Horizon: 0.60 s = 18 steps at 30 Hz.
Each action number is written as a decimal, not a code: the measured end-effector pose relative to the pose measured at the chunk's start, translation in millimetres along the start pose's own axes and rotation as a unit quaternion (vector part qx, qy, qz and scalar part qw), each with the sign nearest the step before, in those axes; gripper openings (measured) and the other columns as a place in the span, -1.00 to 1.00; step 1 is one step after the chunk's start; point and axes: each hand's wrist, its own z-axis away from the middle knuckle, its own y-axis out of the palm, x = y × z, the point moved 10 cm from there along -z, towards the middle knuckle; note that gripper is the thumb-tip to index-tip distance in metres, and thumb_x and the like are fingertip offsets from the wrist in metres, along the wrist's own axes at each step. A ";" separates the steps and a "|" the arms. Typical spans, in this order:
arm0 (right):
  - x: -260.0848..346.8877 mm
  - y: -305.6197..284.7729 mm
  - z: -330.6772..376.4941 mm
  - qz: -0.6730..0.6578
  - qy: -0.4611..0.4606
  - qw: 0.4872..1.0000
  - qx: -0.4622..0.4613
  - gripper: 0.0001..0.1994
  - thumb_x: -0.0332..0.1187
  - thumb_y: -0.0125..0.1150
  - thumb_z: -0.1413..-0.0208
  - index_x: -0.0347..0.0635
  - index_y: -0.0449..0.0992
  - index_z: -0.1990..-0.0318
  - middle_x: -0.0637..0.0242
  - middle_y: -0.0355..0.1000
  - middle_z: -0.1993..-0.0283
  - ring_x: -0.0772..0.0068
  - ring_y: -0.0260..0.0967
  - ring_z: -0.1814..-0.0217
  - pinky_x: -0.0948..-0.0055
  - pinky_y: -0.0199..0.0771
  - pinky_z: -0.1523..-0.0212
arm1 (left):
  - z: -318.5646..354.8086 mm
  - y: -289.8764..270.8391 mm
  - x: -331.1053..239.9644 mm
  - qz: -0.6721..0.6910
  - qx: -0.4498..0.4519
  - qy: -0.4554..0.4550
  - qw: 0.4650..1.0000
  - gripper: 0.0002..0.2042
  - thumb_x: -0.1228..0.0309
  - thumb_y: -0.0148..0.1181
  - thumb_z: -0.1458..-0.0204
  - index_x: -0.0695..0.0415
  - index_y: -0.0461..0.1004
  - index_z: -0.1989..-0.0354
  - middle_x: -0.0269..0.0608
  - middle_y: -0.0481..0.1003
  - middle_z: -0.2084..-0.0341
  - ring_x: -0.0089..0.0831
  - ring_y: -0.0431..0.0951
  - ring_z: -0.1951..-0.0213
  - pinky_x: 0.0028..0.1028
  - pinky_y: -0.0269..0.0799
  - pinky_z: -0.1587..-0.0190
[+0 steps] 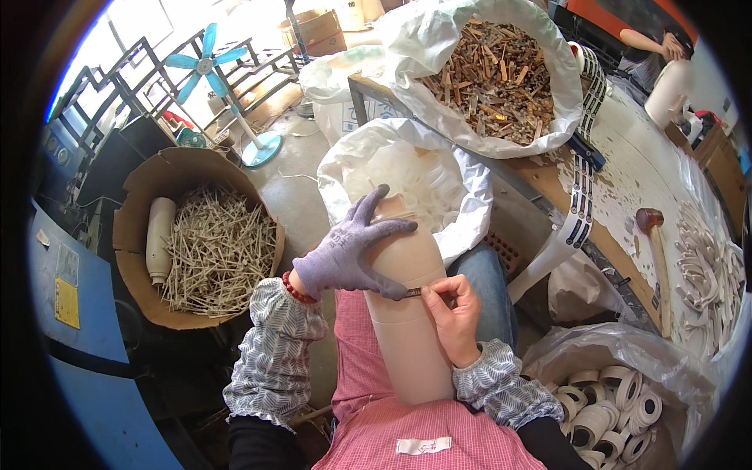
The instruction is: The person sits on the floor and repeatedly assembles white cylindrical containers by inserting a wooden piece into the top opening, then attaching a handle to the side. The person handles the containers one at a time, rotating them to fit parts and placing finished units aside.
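I noted my gloved left hand clamped over the top of the tan bottle lying in my lap, my bare right hand pinching a small blade against its side; a slip could gouge it.

— What is counted at the lap?

— One beige bottle is seen there, gripped by two hands: one gloved left hand, one bare right hand.

— And bottles elsewhere?

— One more is counted in the cardboard drum, and one white one at the far end of the table.

— Bags?

— Three white sacks are made out, plus one clear bag of tape rolls, too many to be counted.

— Anything single?

— One mallet, one blue fan.
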 end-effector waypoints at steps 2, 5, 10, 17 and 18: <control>-3.2 -0.5 0.3 0.003 0.004 1.000 0.002 -0.85 -0.48 0.33 -0.08 -0.21 0.43 0.38 0.44 0.43 0.42 0.72 0.34 0.40 0.62 0.37 0.35 | 0.8 2.0 0.3 -0.026 -0.018 0.002 0.999 -0.05 -0.11 0.57 0.53 -0.14 0.38 -0.21 0.33 -0.06 -0.33 0.36 0.05 -0.30 0.02 0.17 -0.28; -8.0 -5.2 -1.4 0.053 0.005 0.999 -0.009 -0.84 -0.48 0.36 -0.03 -0.20 0.43 0.40 0.38 0.36 0.35 0.64 0.32 0.38 0.57 0.37 0.31 | 0.5 3.6 -0.4 -0.041 -0.026 0.002 0.999 -0.04 -0.12 0.57 0.55 -0.14 0.36 -0.20 0.35 -0.05 -0.31 0.39 0.05 -0.29 0.05 0.18 -0.27; 6.5 -8.0 -5.7 0.105 -0.071 0.992 -0.015 -0.82 -0.49 0.37 0.03 -0.20 0.41 0.44 0.33 0.26 0.24 0.55 0.26 0.30 0.54 0.33 0.28 | -1.5 4.0 -3.5 -0.037 -0.019 -0.008 0.999 -0.05 -0.11 0.57 0.54 -0.13 0.37 -0.19 0.35 -0.03 -0.30 0.40 0.05 -0.29 0.06 0.18 -0.26; -8.9 -13.7 -11.1 0.088 -0.016 0.996 0.010 -0.80 -0.46 0.37 0.03 -0.21 0.41 0.34 0.30 0.25 0.18 0.46 0.28 0.17 0.50 0.34 0.12 | -8.6 6.0 -6.1 -0.049 -0.015 -0.009 0.999 -0.14 -0.01 0.58 0.48 -0.08 0.41 -0.15 0.26 0.00 -0.31 0.29 0.12 -0.28 -0.02 0.23 -0.26; -2.6 -15.2 -11.2 0.101 -0.045 0.994 0.001 -0.77 -0.45 0.35 0.00 -0.22 0.40 0.25 0.31 0.27 0.14 0.49 0.27 0.14 0.49 0.31 0.10 | -9.8 5.7 -6.4 -0.048 -0.015 -0.010 0.999 -0.18 0.03 0.59 0.44 -0.06 0.43 -0.13 0.23 0.01 -0.31 0.26 0.15 -0.28 -0.05 0.26 -0.24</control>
